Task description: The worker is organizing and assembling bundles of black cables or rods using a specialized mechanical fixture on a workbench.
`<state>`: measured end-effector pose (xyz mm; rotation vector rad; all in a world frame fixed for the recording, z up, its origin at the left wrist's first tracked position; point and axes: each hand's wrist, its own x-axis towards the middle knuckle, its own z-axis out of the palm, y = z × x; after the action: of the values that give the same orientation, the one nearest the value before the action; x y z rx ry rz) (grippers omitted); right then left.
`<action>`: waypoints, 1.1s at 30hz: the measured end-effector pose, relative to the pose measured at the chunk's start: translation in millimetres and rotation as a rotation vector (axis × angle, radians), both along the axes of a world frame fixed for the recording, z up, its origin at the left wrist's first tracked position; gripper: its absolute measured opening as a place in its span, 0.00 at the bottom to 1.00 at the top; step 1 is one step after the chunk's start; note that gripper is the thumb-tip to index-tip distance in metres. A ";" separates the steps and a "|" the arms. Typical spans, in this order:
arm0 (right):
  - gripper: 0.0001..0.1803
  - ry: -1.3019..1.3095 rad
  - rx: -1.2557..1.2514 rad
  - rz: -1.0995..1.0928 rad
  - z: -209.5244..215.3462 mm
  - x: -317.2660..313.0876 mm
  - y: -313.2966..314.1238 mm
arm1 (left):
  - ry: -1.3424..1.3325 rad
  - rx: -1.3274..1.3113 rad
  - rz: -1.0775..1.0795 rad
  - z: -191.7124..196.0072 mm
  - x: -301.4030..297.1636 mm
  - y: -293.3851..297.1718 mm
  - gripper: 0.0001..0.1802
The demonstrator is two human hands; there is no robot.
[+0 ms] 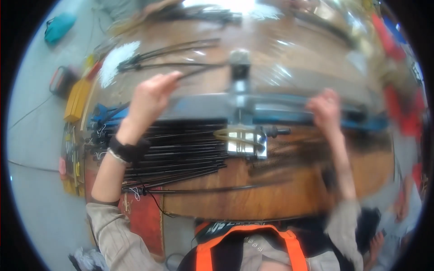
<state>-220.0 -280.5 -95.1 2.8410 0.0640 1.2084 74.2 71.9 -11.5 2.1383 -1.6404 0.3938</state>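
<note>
My left hand (156,92), with a dark band on its wrist, is raised over the far side of the table. Its fingers are closed on a thin black rod (201,70) that runs right toward the upright metal fixture (239,83). My right hand (326,108) is curled at the right end of the long blue-grey rail (289,105); motion blurs its fingers, and what they hold cannot be made out. A small metal device (246,142) with a yellowish band stands near the middle. Left of it lie several black rods (185,147) side by side.
Coil-like lengths (285,156) lie right of the device. One long dark rod (203,190) crosses the near wooden tabletop (253,205). A yellow box (77,100) stands off the left edge. More black rods (172,49) lie at the far left. Another person's hand (400,205) appears at the right.
</note>
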 end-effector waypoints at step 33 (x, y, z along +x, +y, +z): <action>0.05 0.084 0.147 -0.482 -23.4 -100.7 -70.2 | 0.107 -0.186 -0.034 -73.3 -30.3 -55.8 0.08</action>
<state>-320.7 -350.7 -118.5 2.7778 -0.6885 1.0205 43.9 16.1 -84.8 1.9582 -1.5165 0.3985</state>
